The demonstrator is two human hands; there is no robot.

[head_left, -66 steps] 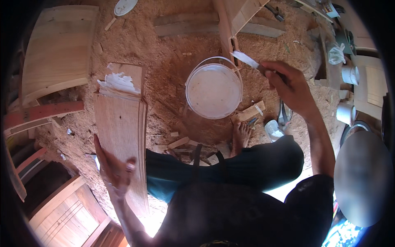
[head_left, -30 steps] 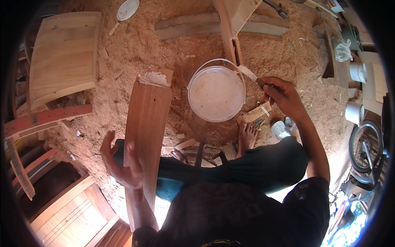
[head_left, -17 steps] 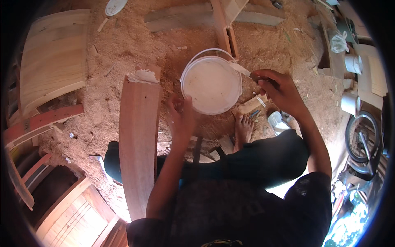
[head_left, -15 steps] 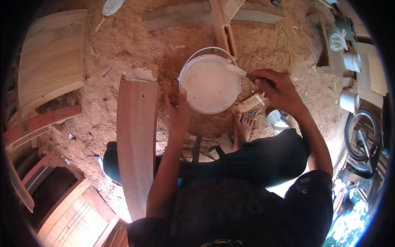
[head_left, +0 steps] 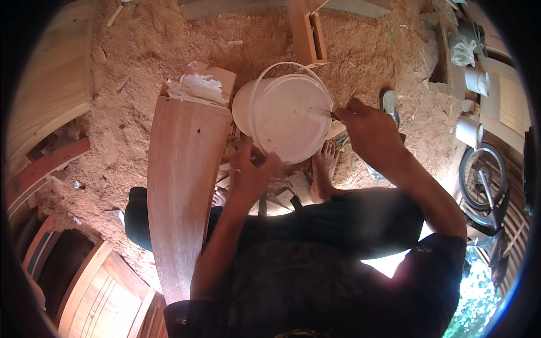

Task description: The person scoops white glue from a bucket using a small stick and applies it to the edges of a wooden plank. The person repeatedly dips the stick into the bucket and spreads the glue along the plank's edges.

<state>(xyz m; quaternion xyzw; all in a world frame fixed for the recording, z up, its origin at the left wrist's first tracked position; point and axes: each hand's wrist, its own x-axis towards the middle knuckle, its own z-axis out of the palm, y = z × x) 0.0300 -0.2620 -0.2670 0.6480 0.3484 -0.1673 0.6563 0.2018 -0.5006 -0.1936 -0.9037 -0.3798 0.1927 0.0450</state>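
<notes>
Head view: the right hand (head_left: 369,135) pinches a putty knife (head_left: 321,110), its blade at the mouth of the tilted white bucket (head_left: 242,107); the left hand (head_left: 253,174) curls at the near rim (how firmly, one cannot tell). If this support slips, the bucket may tip, or knock the paste-smeared board (head_left: 186,152) beside it.

White bucket (head_left: 242,108), tilted to the right, handle up over rim. Putty knife (head_left: 320,110), blade at bucket mouth. Long wooden board (head_left: 189,158) left of bucket, white paste (head_left: 198,88) smeared across far end.
</notes>
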